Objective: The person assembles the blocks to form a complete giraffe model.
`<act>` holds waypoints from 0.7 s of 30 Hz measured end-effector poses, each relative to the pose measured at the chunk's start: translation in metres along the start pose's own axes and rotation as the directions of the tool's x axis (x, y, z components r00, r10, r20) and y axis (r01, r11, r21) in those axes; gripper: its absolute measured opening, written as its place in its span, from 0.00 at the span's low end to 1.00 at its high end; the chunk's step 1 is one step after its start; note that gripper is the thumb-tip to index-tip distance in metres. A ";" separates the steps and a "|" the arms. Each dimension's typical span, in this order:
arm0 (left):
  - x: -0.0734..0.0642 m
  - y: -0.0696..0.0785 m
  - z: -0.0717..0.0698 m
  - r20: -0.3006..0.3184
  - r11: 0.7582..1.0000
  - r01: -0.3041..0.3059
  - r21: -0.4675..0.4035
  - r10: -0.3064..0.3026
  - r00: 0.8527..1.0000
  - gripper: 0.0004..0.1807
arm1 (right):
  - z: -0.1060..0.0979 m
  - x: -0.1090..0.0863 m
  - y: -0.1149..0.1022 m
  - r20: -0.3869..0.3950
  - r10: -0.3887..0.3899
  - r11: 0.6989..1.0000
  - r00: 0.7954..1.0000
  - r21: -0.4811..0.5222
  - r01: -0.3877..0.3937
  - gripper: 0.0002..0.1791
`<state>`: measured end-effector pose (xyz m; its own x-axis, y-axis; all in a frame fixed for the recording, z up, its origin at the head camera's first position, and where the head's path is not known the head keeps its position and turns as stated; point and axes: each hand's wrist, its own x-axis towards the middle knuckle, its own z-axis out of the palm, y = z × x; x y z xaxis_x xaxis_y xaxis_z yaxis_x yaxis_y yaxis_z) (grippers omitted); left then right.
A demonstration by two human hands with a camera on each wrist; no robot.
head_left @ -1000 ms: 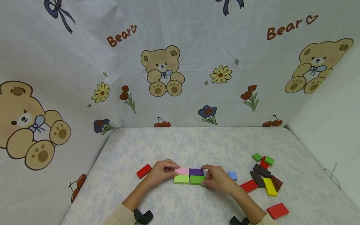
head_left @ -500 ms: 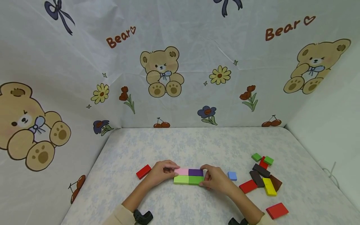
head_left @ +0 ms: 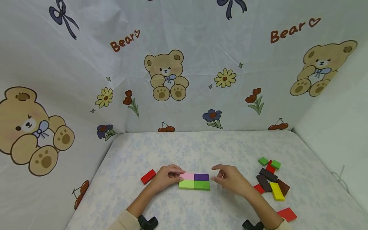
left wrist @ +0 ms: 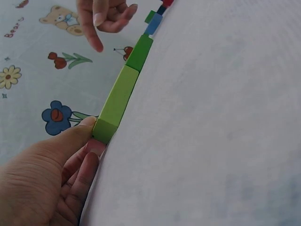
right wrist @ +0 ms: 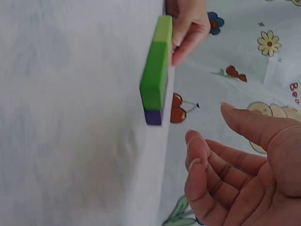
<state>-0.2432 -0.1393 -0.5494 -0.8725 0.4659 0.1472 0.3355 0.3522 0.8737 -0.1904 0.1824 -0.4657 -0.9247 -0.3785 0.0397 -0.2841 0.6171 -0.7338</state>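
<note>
Four blocks lie flat in a two-by-two rectangle mid-table, their edges touching: a pink block (head_left: pixel 188 176) and a purple block (head_left: pixel 201 177) behind, a light green block (head_left: pixel 187 184) and a green block (head_left: pixel 202 185) in front. My left hand (head_left: pixel 164 179) pinches the left end of the pink block between thumb and fingers. Just right of the rectangle my right hand (head_left: pixel 232 180) hovers apart from it, thumb and index finger spread and nothing held. A blue block (left wrist: pixel 154 23) shows in the left wrist view; in the head view the right hand hides it.
One red block (head_left: pixel 148 176) lies left of the left hand. Loose blocks cluster at the right, among them a yellow block (head_left: pixel 277 191), a brown block (head_left: pixel 283 187) and a black block (head_left: pixel 268 175). Another red block (head_left: pixel 287 214) sits nearer, partly behind the right forearm.
The gap between the two front green blocks has closed. My right hand has let go of the blocks' right end and moved a little right, covering the blue block. My left hand stays put.
</note>
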 end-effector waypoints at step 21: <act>-0.001 0.000 -0.001 0.008 1.000 -0.022 0.013 0.022 1.000 0.15 | -0.100 -0.086 0.077 -0.319 0.098 0.939 0.943 -0.284 -0.194 0.20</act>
<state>-0.2429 -0.1402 -0.5489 -0.8620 0.4802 0.1625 0.3593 0.3524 0.8642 -0.1576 0.3310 -0.4579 -0.9804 -0.0760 0.1820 -0.1594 0.8489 -0.5040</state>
